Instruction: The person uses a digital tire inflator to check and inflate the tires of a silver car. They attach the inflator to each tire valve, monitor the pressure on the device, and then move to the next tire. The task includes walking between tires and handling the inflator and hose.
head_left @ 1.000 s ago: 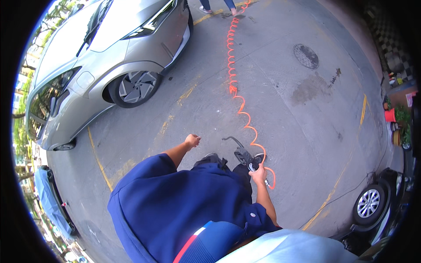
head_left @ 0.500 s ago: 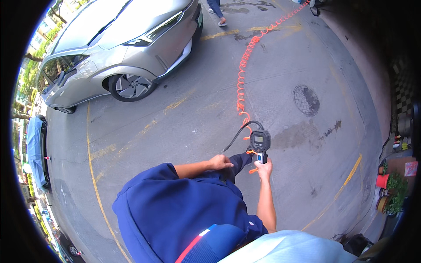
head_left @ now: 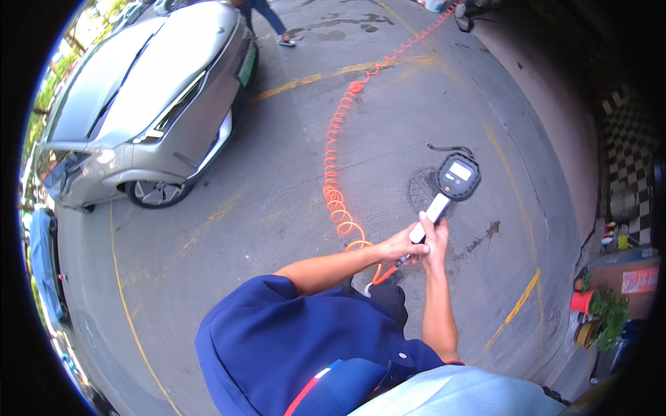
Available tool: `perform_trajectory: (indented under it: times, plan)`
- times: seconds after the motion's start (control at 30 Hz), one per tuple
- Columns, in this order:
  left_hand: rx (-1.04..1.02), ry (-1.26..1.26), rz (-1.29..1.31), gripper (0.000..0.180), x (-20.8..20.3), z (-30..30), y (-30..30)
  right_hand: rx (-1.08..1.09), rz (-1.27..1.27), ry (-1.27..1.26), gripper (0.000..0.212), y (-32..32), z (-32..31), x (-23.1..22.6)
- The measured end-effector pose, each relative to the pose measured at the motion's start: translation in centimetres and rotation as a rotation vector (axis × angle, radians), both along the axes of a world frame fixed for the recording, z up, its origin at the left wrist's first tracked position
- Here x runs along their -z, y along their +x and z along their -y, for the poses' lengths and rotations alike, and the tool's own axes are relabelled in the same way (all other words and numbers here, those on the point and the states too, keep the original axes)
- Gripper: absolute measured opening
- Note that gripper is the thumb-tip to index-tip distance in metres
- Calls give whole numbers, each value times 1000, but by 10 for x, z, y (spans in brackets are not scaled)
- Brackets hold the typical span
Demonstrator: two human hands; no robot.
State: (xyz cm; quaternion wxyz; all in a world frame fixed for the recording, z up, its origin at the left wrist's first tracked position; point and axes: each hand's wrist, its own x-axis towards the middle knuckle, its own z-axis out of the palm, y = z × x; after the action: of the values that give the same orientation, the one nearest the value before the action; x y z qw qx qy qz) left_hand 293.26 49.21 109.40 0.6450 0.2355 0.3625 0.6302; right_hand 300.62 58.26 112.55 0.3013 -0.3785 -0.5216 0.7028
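Note:
A digital tire inflator point(head_left: 458, 175) with a round black head, a lit screen and a white-and-black handle is held out in front of me, tilted up to the right. My right hand point(head_left: 436, 241) is closed around its handle. My left hand point(head_left: 399, 247) is closed at the lower end of the handle, beside the hose fitting; its fingertips are partly hidden. A short black hose point(head_left: 451, 148) sticks out past the inflator's head. From the handle's bottom, an orange coiled air hose point(head_left: 331, 149) loops down and runs away over the ground.
A silver car point(head_left: 163, 90) stands at the left, its front toward the middle. Beyond it a person's leg point(head_left: 269, 17) shows. A round manhole cover point(head_left: 419, 187) lies behind the inflator. Potted plants point(head_left: 609, 315) and a cardboard box line the right edge.
The inflator has risen and moved right, its screen turned up toward me. My left hand has come across from near my leg to the handle's lower end. The view has swung right.

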Motion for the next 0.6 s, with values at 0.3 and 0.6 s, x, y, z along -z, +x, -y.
perform_trajectory:
  times: [0.3,0.6]
  plan:
    - [-470,-284,-329,21,-11,-278,-136,-441,50,581,61,-126,-302,2]
    - [-958,-387,-197,25,-46,-487,-300,-692,7,449,48,-251,-625,47]
